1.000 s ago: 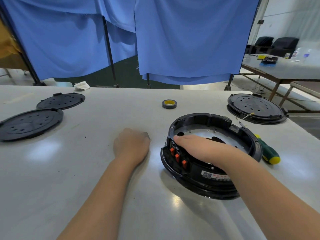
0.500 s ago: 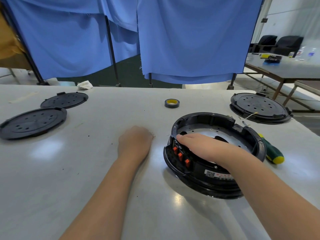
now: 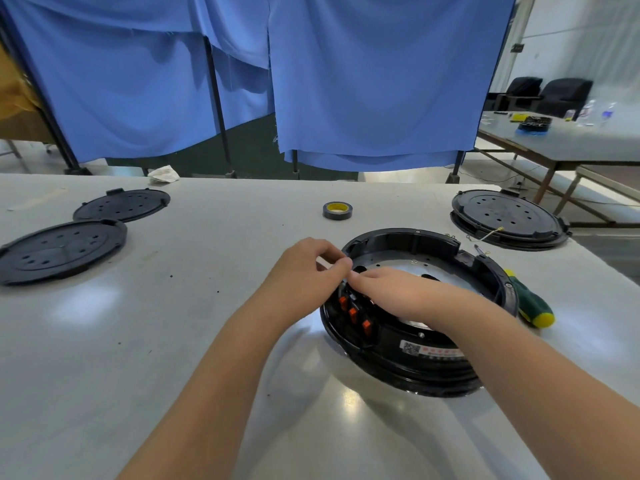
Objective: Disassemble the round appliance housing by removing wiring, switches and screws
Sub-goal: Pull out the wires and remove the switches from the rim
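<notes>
The round black appliance housing [image 3: 415, 237] lies on the white table, right of centre, with a silver metal plate [image 3: 398, 263] inside. On its left wall sits a switch block with three orange switches [image 3: 353, 315]. My left hand [image 3: 304, 268] is at the housing's left rim, its fingers pinched together there. My right hand [image 3: 391, 289] reaches across the housing, fingertips pressed on top of the switch block. Both sets of fingertips meet. What lies between them is hidden.
A green and yellow screwdriver [image 3: 530, 303] lies right of the housing. Behind it is a roll of black tape [image 3: 337, 210]. A black round lid [image 3: 505, 216] sits at the far right, and two more lids [image 3: 59, 249] [image 3: 121, 204] at the far left. Blue curtains hang beyond the table.
My left hand left the table, where it rested as a fist, and moved right to the housing rim. My right hand's fingertips shifted to meet it above the switches.
</notes>
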### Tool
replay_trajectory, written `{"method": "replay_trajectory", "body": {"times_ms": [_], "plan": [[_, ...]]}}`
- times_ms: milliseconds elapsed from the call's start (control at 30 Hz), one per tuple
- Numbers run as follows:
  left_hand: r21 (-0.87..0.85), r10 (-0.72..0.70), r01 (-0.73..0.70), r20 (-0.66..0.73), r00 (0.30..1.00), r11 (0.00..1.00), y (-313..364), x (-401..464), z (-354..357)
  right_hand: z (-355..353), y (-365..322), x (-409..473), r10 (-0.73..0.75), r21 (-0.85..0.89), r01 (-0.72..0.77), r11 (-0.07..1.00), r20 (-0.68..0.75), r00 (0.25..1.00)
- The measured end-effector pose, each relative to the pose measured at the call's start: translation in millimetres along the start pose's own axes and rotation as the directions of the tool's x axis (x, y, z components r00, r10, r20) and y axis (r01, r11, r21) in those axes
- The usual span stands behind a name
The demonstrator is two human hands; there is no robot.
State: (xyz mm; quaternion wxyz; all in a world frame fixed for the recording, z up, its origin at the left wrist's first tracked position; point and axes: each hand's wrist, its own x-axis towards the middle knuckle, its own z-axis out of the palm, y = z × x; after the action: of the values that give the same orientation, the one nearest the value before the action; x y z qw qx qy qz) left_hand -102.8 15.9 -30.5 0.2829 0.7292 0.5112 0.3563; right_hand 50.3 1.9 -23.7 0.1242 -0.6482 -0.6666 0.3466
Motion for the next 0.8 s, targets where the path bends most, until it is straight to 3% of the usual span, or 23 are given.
{"method": "replay_trajectory", "body": {"times_ms": [100, 333, 567, 800], "plan": [[0.060, -0.002, -0.001, 0.045, 0.999, 0.998, 13.0, -0.9, -5.1, -4.2, 3.2, -3.2, 0.007, 0.007, -0.007, 1.000, -0.002, 1.000], [-0.056, 0.024, -0.031, -0.134, 0.991, 0.998, -3.3, -34.0, 8.3, -7.2, 12.5, -7.8, -0.015, 0.215, 0.020, 0.976, -0.026, 1.000], [-0.078, 0.139, -0.153, -0.164, 0.977, 0.985, -18.4, -55.0, 23.7, -4.2, 16.0, -3.8, 0.015, 0.334, 0.014, 0.943, -0.083, 0.996], [-0.034, 0.194, -0.208, -0.244, 0.950, 0.977, -21.0, -55.4, 25.0, -4.0, 16.5, -3.6, -0.009, 0.302, 0.040, 0.952, -0.104, 0.995]]}}
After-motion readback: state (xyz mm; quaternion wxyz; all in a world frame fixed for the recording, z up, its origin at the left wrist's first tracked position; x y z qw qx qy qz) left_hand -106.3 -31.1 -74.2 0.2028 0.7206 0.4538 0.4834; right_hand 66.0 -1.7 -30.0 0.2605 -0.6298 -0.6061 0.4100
